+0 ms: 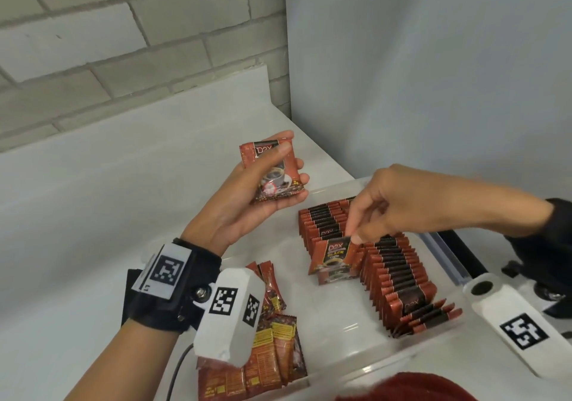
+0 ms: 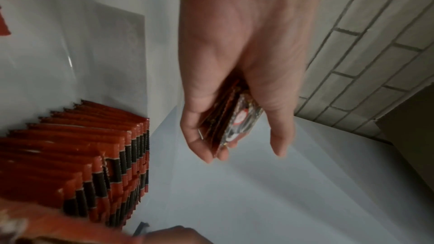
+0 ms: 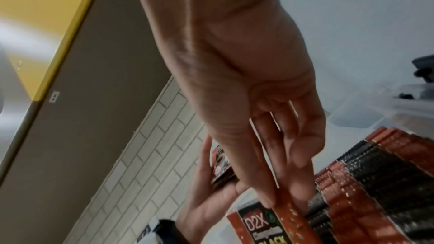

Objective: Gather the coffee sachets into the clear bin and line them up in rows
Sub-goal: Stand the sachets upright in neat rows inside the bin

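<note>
My left hand [image 1: 272, 181] is raised over the counter and grips a small stack of red coffee sachets [image 1: 272, 173], thumb across the front; the left wrist view shows the same stack [image 2: 232, 123] edge-on in the curled fingers. My right hand [image 1: 371, 215] reaches into the clear bin [image 1: 365, 357] and pinches the top corner of one red and black sachet [image 1: 332, 255], which stands at the front of a short row. In the right wrist view thumb and finger pinch that sachet [image 3: 279, 218] by its top edge. Two rows of upright sachets [image 1: 399, 280] fill the bin.
Several loose sachets [image 1: 272, 348] lie flat in the bin's near left corner, partly behind my left wrist camera. A white counter [image 1: 108, 199] stretches left, with a brick wall behind and a white wall to the right. Dark equipment [image 1: 544, 277] sits right of the bin.
</note>
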Tool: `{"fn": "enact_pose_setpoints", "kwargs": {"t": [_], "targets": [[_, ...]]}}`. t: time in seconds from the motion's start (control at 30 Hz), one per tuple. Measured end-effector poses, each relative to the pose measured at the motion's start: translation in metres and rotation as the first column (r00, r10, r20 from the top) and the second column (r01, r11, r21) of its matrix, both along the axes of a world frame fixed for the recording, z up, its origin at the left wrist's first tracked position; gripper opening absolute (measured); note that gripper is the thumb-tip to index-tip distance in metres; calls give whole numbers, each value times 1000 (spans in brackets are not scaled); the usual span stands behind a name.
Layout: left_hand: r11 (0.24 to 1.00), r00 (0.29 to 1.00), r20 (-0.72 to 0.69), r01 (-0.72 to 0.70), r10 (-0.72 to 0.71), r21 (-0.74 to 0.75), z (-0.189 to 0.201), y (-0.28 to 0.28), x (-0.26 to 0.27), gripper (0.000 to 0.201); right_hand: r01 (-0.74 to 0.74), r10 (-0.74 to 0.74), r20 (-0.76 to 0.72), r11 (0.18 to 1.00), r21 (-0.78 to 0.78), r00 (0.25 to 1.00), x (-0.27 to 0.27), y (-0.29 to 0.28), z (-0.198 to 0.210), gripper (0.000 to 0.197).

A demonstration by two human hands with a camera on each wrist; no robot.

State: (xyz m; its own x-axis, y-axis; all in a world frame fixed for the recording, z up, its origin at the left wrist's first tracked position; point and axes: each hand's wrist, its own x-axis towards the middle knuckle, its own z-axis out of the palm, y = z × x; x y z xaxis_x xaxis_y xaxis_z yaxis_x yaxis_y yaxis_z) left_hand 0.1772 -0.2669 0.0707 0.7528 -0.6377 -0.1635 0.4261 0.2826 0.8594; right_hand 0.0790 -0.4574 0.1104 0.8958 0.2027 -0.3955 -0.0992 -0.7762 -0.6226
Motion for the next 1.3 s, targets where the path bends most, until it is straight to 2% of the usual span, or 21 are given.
{"fn": "enact_pose_setpoints", "kwargs": {"t": [0.17, 0.33, 0.67, 0.97, 1.1, 1.23, 1.3], "targets": [[1000, 999, -44, -3, 3, -2, -1, 0, 1, 34, -40, 42, 19, 993, -115, 999, -2, 7, -11, 7], [1000, 998, -64, -17, 17, -3, -2, 1, 1, 28, -96, 92, -29, 976, -194, 995, -2, 8, -16, 10], [1000, 998, -55, -2, 1, -11, -1, 1, 0, 34, -144, 132, -59, 946, -289, 989, -1, 6, -25, 2], [997, 996, 48, 72, -73, 27, -1, 1, -2, 44, -150, 135, -72, 948, -281, 988, 1, 7, -26, 4], [993, 991, 72, 111, -114, 42, -2, 1, -2, 47, -108, 100, -50, 969, -224, 994, 3, 2, -15, 6], [987, 983, 95, 154, -158, 48, -2, 2, -3, 50, 19, -11, 86, 996, -90, 996, 12, -5, 9, 2], [983, 978, 103, 178, -182, 48, -3, 2, -2, 52, 106, -104, 167, 994, -3, 980, 17, -6, 16, 11]]}}
